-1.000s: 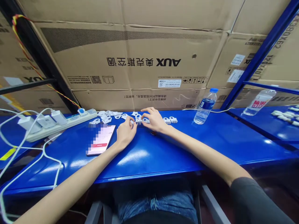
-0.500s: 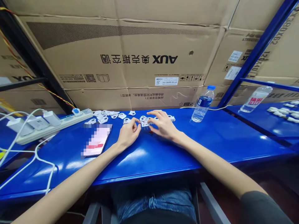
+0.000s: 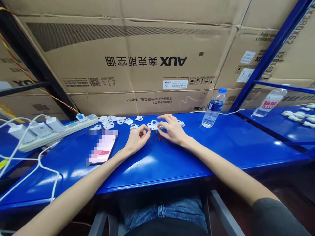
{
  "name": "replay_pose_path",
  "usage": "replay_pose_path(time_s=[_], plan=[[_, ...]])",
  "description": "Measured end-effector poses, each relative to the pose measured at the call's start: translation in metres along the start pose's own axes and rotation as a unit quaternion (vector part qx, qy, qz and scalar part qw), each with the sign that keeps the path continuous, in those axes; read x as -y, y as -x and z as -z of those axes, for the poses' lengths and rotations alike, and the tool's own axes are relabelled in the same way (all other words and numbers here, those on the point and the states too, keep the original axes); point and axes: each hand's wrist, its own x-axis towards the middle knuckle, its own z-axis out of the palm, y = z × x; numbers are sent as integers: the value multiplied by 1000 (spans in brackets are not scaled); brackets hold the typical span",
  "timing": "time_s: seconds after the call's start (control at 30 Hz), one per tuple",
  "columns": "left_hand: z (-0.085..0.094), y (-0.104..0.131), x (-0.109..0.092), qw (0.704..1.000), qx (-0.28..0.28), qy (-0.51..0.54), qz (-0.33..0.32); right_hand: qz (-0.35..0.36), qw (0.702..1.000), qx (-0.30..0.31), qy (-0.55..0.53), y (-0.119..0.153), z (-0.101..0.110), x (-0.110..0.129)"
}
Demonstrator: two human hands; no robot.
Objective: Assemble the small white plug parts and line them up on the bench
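Note:
A small white plastic part [image 3: 154, 124] with a ring on top and thin metal pins pointing down is between my hands, at the middle of the blue table. My left hand [image 3: 137, 138] pinches its left end with thumb and forefinger. At the other end, the thumb and fingers of my right hand [image 3: 174, 131] close on it, partly covering it. Just below lie some tiny red and black pieces [image 3: 159, 138], too small to name. Another white ringed part [image 3: 134, 126] sits behind my left hand, and a further white part [image 3: 181, 123] shows behind my right.
Several loose white ringed parts [image 3: 108, 122] are heaped at the back left, near a phone [image 3: 104, 147] and a power strip [image 3: 70, 129] with chargers and cables. A water bottle [image 3: 213, 109] stands at the right. Large cartons [image 3: 147, 39] line the table's back edge.
The white part has shifted slightly right and up, between both hands. My left hand has moved a little right, and the red and black pieces show more fully.

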Motion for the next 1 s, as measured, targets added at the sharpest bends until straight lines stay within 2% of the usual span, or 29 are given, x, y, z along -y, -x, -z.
replay_pose_path(time_s=[0.2,0.43,0.6,0.7,0.8,1.0], plan=[[-3,2,5,992,88,-73,-45,-43,999,-18,7,0,-3,-12],[-3,4,4,978,150,-131,-67,-33,999,-17,2,1,-8,-13],[-1,4,4,977,164,-120,-59,-44,998,-33,-36,-2,-10,-5],[0,5,3,980,148,-121,-57,-54,996,-31,-62,-8,-18,-1],[1,7,3,979,135,-138,-64,-54,996,-13,-69,-19,-31,0],[-1,10,5,969,152,-166,-100,-91,991,41,-85,-44,-57,2]])
